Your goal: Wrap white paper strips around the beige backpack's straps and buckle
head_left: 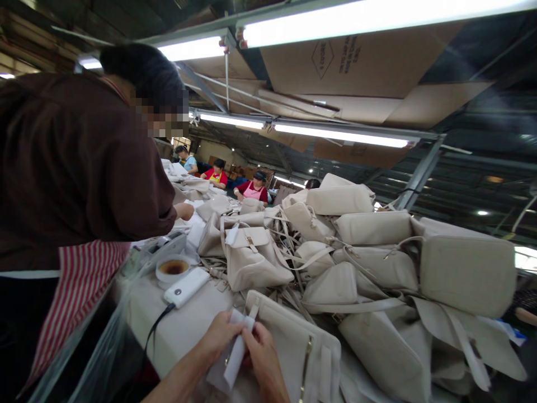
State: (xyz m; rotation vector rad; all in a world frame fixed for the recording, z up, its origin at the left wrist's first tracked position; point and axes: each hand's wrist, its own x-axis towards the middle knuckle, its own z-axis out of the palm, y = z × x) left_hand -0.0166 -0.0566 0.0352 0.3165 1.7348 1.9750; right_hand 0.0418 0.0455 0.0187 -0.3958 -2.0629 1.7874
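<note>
White paper [236,358] is being pinched by the fingers of the left hand [218,337] and right hand [262,351], bottom centre. Beige bags [377,268] are lying heaped across frame right.

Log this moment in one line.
left hand: pinching white sheet; right hand: pinching same sheet; beside right hand: zippered bag; beyond: heap of bags, white bowl

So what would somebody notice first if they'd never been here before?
Probably the big heap of beige bags, piled from the middle across to the right. Next, perhaps, the person in brown leaning in on the left, and the bright tube light overhead. Low down, near the middle, the left hand and right hand pinch a white paper-like piece.
</note>
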